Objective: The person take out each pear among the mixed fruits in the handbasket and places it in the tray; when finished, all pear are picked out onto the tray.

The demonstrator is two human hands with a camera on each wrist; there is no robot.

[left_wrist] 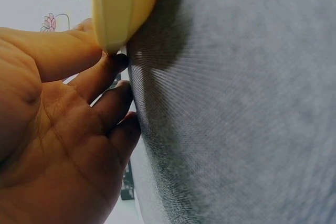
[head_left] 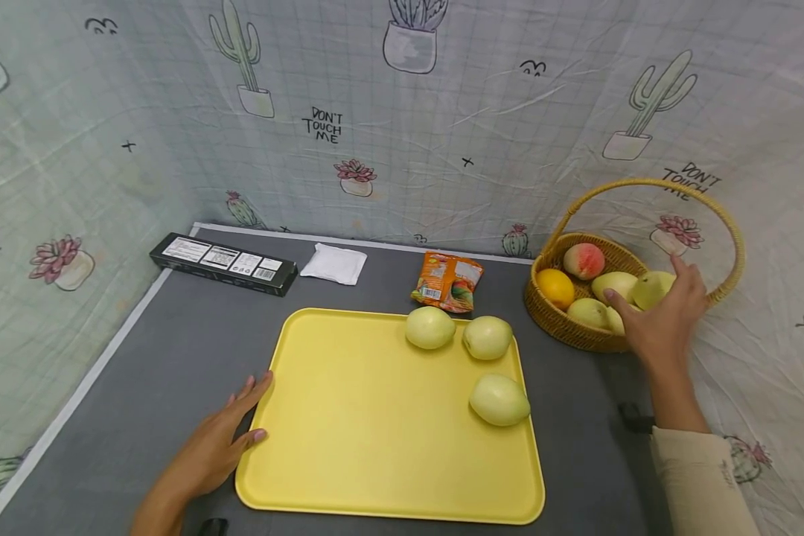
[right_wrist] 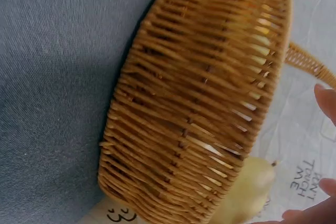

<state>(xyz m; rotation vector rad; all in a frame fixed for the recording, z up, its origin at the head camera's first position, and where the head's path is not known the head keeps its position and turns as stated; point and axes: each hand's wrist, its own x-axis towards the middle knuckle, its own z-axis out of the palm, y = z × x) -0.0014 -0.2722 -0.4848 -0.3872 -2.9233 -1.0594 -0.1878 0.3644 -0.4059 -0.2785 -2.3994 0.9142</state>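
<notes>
A yellow tray (head_left: 348, 432) lies on the grey table with three pale green fruits on its far right part: one (head_left: 430, 327), another (head_left: 487, 337) and a third (head_left: 499, 400). My left hand (head_left: 221, 439) rests flat on the table at the tray's left edge, fingers straight; in the left wrist view my left hand (left_wrist: 68, 129) touches the tray rim (left_wrist: 118, 9). My right hand (head_left: 663, 316) reaches over the wicker basket (head_left: 569, 327) and grips a pale green pear (head_left: 653, 286). The right wrist view shows that pear (right_wrist: 252, 192) beside the basket wall (right_wrist: 199, 103).
The basket also holds a peach (head_left: 584, 260), an orange (head_left: 554, 287) and more pale fruits (head_left: 613, 283). Behind the tray lie an orange snack packet (head_left: 447, 281), a white pouch (head_left: 335, 263) and a long black box (head_left: 222, 263). Cactus-print cloth walls stand close behind and on both sides.
</notes>
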